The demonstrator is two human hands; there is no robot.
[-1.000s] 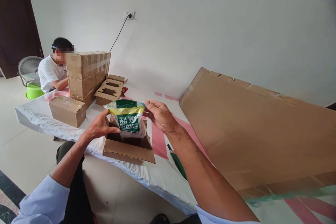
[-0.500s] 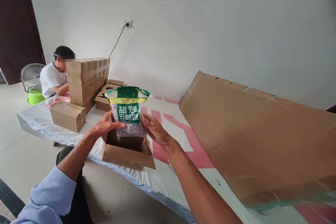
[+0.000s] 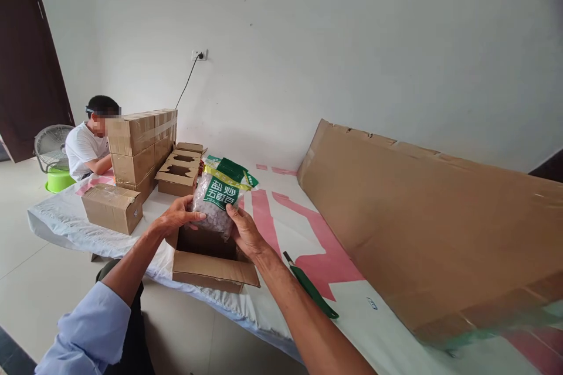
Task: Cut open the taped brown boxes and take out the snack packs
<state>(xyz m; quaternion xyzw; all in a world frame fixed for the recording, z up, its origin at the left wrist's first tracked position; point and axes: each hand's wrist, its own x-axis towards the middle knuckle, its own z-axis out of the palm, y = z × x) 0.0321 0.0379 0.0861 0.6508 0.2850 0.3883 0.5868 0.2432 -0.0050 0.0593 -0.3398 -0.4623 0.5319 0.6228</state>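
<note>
gripping a snack bag point(image 3: 219, 200) with both hands' fingers point(image 3: 193, 217), white-covered table point(image 3: 272, 299), pale wall point(image 3: 308, 41)

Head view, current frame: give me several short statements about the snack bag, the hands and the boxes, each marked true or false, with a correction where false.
1. Both hands hold the snack bag: the left hand on its left side, the right hand at its lower right. True.
2. The snack bag lies flat on the bottom of the open carton. False: it is held above the carton's opening, tilted.
3. The open carton sits at the near edge of the white-covered table. True.
4. The other person is standing beside the big cardboard sheet. False: that person sits at the far left, behind the stacked sealed boxes.
5. A dark green tool lies on the table right of the right forearm. True.
</note>
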